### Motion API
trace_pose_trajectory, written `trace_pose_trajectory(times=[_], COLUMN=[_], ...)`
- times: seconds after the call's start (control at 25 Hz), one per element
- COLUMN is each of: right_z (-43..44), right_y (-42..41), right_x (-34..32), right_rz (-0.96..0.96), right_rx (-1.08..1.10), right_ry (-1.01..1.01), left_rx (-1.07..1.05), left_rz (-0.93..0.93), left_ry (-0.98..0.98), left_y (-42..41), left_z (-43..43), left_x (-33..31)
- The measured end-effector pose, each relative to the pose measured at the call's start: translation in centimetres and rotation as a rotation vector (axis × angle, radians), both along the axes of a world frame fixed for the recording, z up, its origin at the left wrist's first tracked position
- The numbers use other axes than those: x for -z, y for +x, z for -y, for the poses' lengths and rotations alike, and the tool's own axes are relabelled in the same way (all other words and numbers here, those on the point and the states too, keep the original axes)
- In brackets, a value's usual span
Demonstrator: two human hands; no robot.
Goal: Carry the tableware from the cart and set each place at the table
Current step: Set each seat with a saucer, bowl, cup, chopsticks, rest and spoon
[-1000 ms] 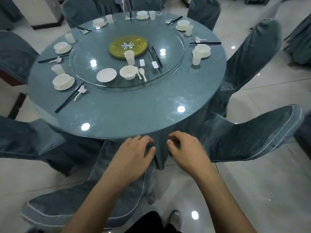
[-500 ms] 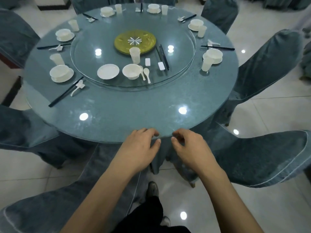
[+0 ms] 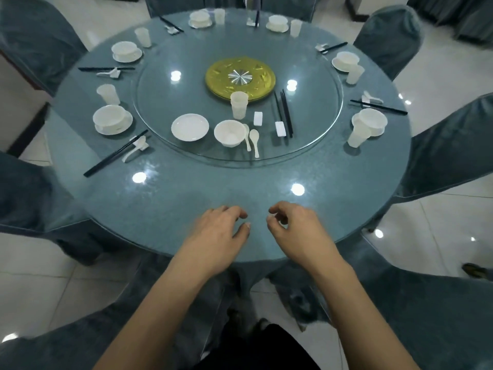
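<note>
Both hands are held palm down over the near edge of the round table [image 3: 165,209], side by side and a little apart. The left hand [image 3: 213,236] is loosely curled with the thumb out, and nothing is held in it. The right hand [image 3: 296,231] is also loosely curled, thumb and forefinger close together, and it too is empty. Loose tableware is seen on the glass turntable [image 3: 314,76]: a plate [image 3: 190,127], a bowl [image 3: 230,132] just beside it, 2 spoons [image 3: 252,140] touching or nearly touching the bowl, a cup [image 3: 239,104] behind the bowl, 2 small white rests [image 3: 280,129] and black chopsticks [image 3: 285,112]. Places already set are seen around the table's rim, each with a bowl on a plate, a cup and chopsticks. The stretch of table nearest the hands is bare.
</note>
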State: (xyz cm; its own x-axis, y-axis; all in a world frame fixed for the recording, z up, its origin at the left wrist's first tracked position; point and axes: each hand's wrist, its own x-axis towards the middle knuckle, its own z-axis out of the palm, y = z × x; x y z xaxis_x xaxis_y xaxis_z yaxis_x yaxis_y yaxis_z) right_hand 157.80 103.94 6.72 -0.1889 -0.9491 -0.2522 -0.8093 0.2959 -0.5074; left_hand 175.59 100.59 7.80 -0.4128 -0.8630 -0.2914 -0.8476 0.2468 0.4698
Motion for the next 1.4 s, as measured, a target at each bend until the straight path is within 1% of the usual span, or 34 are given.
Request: trace_pose_trajectory(times=[0.28,0.6,0.72,0.92,1.16,1.4], right_z=[7.3,16.8,19.8,22.9,25.4,28.0], right_y=[-1.6,-7.0,-8.6,-10.1,-9.8,-8.6], right_x=[0.6,2.1,2.7,3.9,5.4,7.1], right_rz=[0.053,0.064,0.067,0.077,0.064,0.042], right_rx=[-0.068,-0.146,-0.188,-0.233,-0.282,-0.232], right_ry=[-0.030,-0.017,0.000,0.028,0.080,0.106], left_rx=[-0.093,-0.186,-0.211,-0.259,-0.292,-0.287], left_rz=[0.024,0.084,0.118,0.129,0.115,0.120], left_ry=[-0.012,-0.014,0.016,0.063,0.080,0.087], left_y=[-1.1,-6.7,-8.3,-9.2,-9.0,-7.7], left_z=[5.5,13.0,15.0,17.4,20.0,22.8], left_x=[-0.1,0.9,1.8,3.3,4.8,7.7])
